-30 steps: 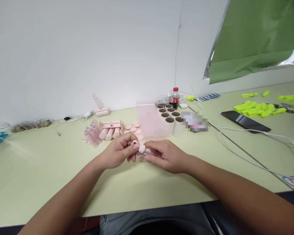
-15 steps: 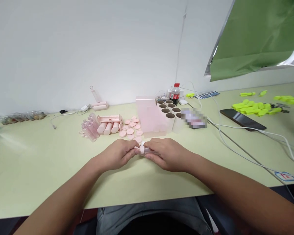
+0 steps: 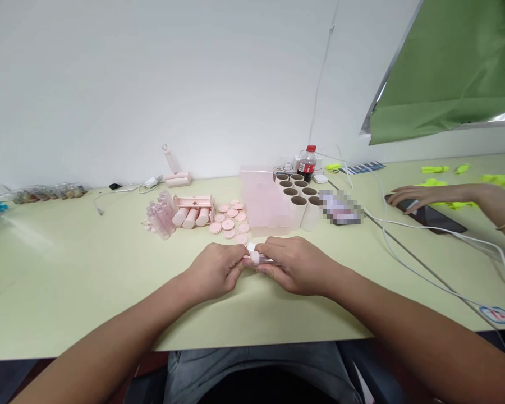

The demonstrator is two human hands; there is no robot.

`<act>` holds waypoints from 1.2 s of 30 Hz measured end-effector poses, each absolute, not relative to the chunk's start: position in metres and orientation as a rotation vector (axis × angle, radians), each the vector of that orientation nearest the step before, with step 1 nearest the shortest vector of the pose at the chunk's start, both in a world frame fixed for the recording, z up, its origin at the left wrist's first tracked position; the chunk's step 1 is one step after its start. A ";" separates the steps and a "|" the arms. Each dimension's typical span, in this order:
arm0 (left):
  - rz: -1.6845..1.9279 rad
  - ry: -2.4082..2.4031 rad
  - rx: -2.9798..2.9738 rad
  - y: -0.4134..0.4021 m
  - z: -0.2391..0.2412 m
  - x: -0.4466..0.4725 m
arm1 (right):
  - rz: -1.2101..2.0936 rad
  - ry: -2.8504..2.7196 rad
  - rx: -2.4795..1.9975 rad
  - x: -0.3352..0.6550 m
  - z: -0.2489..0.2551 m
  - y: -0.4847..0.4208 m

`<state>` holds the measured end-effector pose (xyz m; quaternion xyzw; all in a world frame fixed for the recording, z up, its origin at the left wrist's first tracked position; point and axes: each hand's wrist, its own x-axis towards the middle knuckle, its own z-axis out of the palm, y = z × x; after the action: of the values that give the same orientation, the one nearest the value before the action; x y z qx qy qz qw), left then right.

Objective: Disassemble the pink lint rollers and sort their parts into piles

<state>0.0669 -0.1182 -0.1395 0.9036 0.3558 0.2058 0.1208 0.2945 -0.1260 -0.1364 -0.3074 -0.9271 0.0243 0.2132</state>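
A small part with a pale pink collar and a clear pinkish tube handle (image 3: 255, 257) is between my hands, near the front of the table. My left hand (image 3: 219, 268) pinches its pink end between thumb and fingers. Wrapped round the clear tube is my right hand (image 3: 297, 264), which hides most of it. Just beyond my hands lie several round pink discs (image 3: 228, 224). To their left are pink holders with rollers (image 3: 192, 209) and a stack of clear pink tube handles (image 3: 161, 215).
Behind my right hand stand a translucent pink box (image 3: 263, 205), several paper rolls (image 3: 298, 210) and a cola bottle (image 3: 307, 163). White cables (image 3: 425, 225) cross the right side. A co-worker's hand (image 3: 418, 196) rests on a dark phone (image 3: 440, 219) by yellow pieces (image 3: 503, 180).
A co-worker's hand has come in from the right onto the dark phone. The view has shifted slightly. My hands keep their grip on the tube handle, with the left wrist turned a little.
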 end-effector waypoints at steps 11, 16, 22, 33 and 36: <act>0.721 1.011 2.566 -0.106 -0.117 0.055 | 0.357 -2.285 -0.888 0.289 -0.130 -0.118; 0.907 1.128 2.420 -0.097 -0.118 0.044 | 0.504 -1.947 -1.048 0.300 -0.127 -0.110; 1.010 1.109 2.817 -0.103 -0.126 0.062 | 0.485 -1.962 -1.039 0.287 -0.137 -0.114; 1.050 1.181 2.613 -0.098 -0.141 0.058 | 0.510 -2.228 -1.160 0.294 -0.134 -0.104; 1.113 1.182 2.545 -0.097 -0.140 0.057 | 0.473 -2.411 -1.242 0.295 -0.136 -0.105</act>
<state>0.0570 -0.0968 -0.1402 0.8416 0.3907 0.3679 0.0613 0.2953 -0.1050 -0.1359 -0.4427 -0.8593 0.1685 0.1931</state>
